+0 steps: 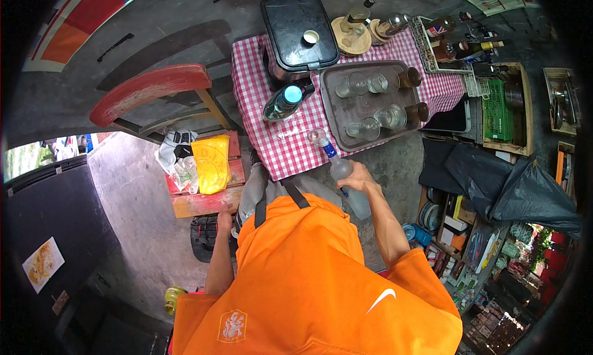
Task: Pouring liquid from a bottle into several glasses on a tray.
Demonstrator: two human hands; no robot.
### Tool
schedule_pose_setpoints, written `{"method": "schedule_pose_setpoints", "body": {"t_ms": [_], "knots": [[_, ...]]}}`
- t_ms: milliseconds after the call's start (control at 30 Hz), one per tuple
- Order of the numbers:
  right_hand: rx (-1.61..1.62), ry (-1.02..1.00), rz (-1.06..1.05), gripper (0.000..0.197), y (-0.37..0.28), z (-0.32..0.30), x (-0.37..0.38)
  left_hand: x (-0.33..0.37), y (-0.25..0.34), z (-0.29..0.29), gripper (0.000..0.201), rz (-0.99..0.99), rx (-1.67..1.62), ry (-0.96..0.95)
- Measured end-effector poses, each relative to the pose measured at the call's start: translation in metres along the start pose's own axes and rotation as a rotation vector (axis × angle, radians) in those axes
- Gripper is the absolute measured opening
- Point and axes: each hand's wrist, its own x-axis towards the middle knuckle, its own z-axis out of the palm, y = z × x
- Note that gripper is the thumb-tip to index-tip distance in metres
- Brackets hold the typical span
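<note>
My right hand [357, 177] is wrapped round a frosted bottle [358, 203] with a blue band on its neck. The bottle leans, neck end toward the table's near edge, where a small clear glass [316, 134] stands by its mouth; whether the two touch, I cannot tell. Down at my left, my left hand [226, 211] is beside the front edge of a red wooden chair [191, 204]; its fingers are too small to make out. A yellow bag [212, 163] and a clear plastic bag [184, 173] lie on the seat.
The red-checked tablecloth [281, 148] bears a brown tray [346, 142] with several glasses, a black-lidded container [296, 27] and a bottle with a blue cap [291, 95]. To the right are a wire rack [426, 46] of bottles, a green crate [496, 111] and black plastic sheeting [475, 176].
</note>
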Motion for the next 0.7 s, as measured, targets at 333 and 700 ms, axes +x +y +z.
{"method": "schedule_pose_setpoints", "body": {"t_ms": [333,700], "knots": [[-0.012,-0.042,0.043,0.075,-0.002,-0.005,-0.001,-0.004,0.008,0.001,0.066,-0.016,-0.02,0.021],[-0.035,-0.035,0.033,0.074,0.001,-0.007,0.002,-0.01,0.013,0.003,0.067,0.002,0.035,0.013]]}}
